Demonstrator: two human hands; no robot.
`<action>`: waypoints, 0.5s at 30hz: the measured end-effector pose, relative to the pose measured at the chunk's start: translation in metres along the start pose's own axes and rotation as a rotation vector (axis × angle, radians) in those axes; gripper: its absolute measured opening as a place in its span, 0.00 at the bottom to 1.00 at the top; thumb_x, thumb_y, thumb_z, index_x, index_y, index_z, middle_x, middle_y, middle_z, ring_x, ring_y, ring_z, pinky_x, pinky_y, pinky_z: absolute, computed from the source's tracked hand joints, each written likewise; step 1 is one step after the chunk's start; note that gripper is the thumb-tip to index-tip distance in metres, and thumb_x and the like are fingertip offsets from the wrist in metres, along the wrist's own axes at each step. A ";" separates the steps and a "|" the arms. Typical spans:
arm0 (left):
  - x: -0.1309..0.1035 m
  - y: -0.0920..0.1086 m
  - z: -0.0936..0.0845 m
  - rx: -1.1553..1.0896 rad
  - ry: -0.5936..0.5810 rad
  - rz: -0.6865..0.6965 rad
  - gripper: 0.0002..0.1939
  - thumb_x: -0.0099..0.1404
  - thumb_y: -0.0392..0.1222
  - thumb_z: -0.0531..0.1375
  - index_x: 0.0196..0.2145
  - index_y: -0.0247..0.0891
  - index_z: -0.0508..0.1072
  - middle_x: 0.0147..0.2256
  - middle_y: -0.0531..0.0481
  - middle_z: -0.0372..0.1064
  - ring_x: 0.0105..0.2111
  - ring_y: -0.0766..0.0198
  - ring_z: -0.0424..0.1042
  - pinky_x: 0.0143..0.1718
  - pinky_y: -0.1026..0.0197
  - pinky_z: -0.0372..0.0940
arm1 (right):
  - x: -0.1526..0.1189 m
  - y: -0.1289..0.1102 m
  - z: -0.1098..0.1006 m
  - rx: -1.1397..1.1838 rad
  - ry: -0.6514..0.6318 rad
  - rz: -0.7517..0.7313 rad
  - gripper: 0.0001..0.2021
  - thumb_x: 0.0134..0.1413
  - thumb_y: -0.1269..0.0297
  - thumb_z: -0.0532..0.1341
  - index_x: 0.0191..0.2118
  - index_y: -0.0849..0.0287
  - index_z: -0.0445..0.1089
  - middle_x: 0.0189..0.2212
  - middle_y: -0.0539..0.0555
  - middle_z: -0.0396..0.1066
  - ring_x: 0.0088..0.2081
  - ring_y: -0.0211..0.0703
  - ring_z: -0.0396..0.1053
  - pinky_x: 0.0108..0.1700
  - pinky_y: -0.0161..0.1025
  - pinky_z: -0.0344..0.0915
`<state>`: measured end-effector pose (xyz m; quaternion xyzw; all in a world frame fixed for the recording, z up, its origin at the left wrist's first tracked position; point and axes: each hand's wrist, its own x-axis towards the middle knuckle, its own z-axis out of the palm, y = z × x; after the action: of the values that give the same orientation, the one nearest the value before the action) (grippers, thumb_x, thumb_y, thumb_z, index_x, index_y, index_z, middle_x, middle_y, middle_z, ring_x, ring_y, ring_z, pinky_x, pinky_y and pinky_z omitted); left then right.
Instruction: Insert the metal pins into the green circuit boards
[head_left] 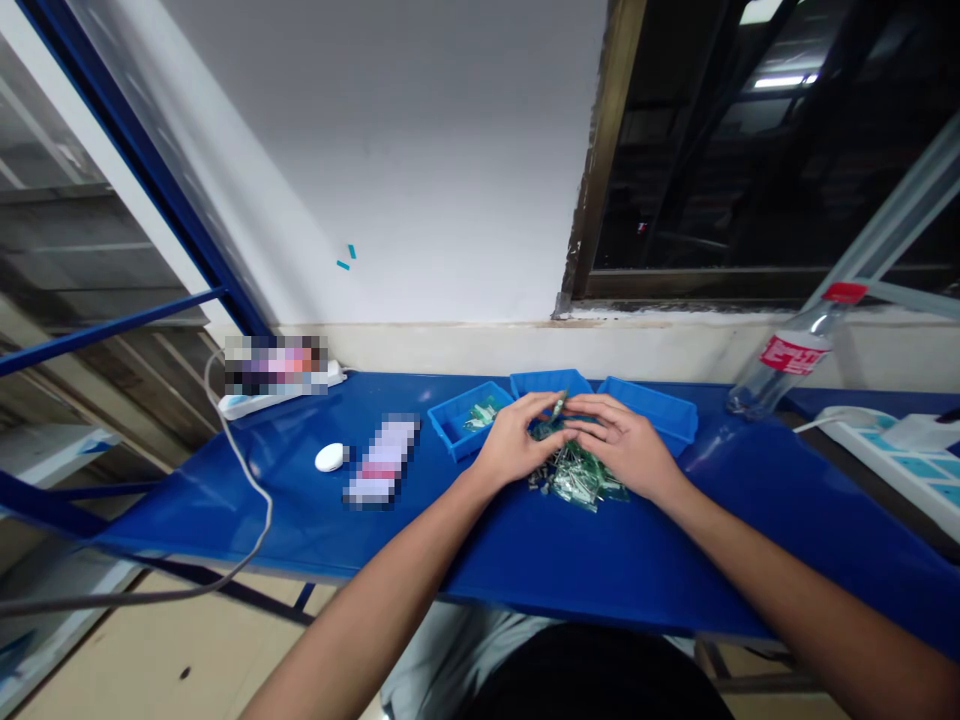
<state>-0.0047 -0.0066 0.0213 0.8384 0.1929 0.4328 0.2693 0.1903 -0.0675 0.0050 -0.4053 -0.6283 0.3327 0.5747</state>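
A pile of small clear bags and metal pieces (pixel 586 482) lies on the blue table (pixel 517 570). Over its back edge are both my hands, close together. My left hand (pixel 519 438) has its thumb and fingers closing round a small greenish packet (pixel 559 404). My right hand (pixel 619 440) is curved on the other side, its fingertips near that packet; whether they grip anything is too small to tell. Behind the hands stand three blue trays: the left tray (pixel 448 443) holds some small bags, the middle tray (pixel 551 381) is partly hidden, and the right tray (pixel 679 410) is behind my right hand.
An upright clear bottle with a red cap (pixel 787 355) stands at the back right, near a power strip (pixel 885 460). A white round object (pixel 330 457) and a blurred flat object (pixel 384 460) lie on the left. A cable (pixel 259 490) hangs over the table's left side.
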 end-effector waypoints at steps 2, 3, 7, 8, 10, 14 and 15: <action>0.001 0.001 -0.001 0.029 0.006 -0.001 0.18 0.70 0.43 0.63 0.56 0.40 0.76 0.53 0.41 0.75 0.53 0.53 0.74 0.57 0.48 0.70 | 0.001 -0.001 0.000 -0.055 0.079 -0.023 0.15 0.58 0.56 0.69 0.49 0.54 0.76 0.54 0.59 0.68 0.51 0.50 0.75 0.54 0.51 0.76; 0.001 0.002 -0.001 0.039 0.008 -0.008 0.15 0.71 0.41 0.62 0.53 0.39 0.78 0.51 0.41 0.76 0.52 0.53 0.75 0.56 0.49 0.70 | 0.001 0.000 0.000 -0.079 0.130 -0.030 0.17 0.58 0.56 0.69 0.51 0.54 0.75 0.52 0.59 0.69 0.50 0.49 0.75 0.52 0.49 0.77; 0.000 0.000 0.002 -0.031 -0.003 -0.096 0.15 0.70 0.40 0.62 0.53 0.39 0.77 0.46 0.43 0.78 0.45 0.56 0.78 0.48 0.53 0.74 | 0.003 0.002 -0.002 -0.160 0.174 0.026 0.23 0.54 0.54 0.72 0.54 0.55 0.72 0.48 0.58 0.75 0.45 0.48 0.76 0.47 0.47 0.77; 0.000 -0.001 0.003 -0.084 -0.005 -0.124 0.16 0.69 0.40 0.63 0.54 0.38 0.76 0.46 0.43 0.79 0.44 0.57 0.79 0.48 0.54 0.74 | 0.002 0.003 -0.003 -0.161 0.143 0.048 0.22 0.54 0.53 0.72 0.52 0.56 0.74 0.47 0.58 0.76 0.43 0.48 0.76 0.47 0.47 0.77; -0.001 -0.004 0.006 -0.177 0.004 -0.182 0.18 0.68 0.40 0.65 0.54 0.36 0.74 0.45 0.43 0.80 0.43 0.57 0.80 0.47 0.55 0.75 | 0.002 0.004 -0.004 -0.119 0.094 0.078 0.19 0.54 0.53 0.72 0.48 0.57 0.75 0.44 0.58 0.78 0.41 0.47 0.77 0.48 0.46 0.76; -0.002 -0.006 0.007 -0.189 0.032 -0.263 0.17 0.65 0.43 0.67 0.50 0.34 0.75 0.43 0.42 0.81 0.41 0.56 0.81 0.46 0.56 0.76 | 0.000 0.003 -0.003 -0.028 0.113 0.114 0.18 0.51 0.54 0.74 0.44 0.58 0.76 0.36 0.55 0.79 0.38 0.46 0.78 0.44 0.42 0.76; -0.002 -0.005 0.006 -0.181 0.034 -0.265 0.17 0.65 0.43 0.67 0.49 0.34 0.76 0.42 0.42 0.81 0.40 0.56 0.81 0.45 0.56 0.76 | 0.000 0.002 -0.002 -0.020 0.123 0.124 0.18 0.50 0.54 0.74 0.43 0.58 0.76 0.35 0.55 0.79 0.37 0.45 0.78 0.42 0.41 0.76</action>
<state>-0.0011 -0.0053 0.0141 0.7706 0.2666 0.4232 0.3950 0.1929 -0.0666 0.0031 -0.4688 -0.5689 0.3358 0.5863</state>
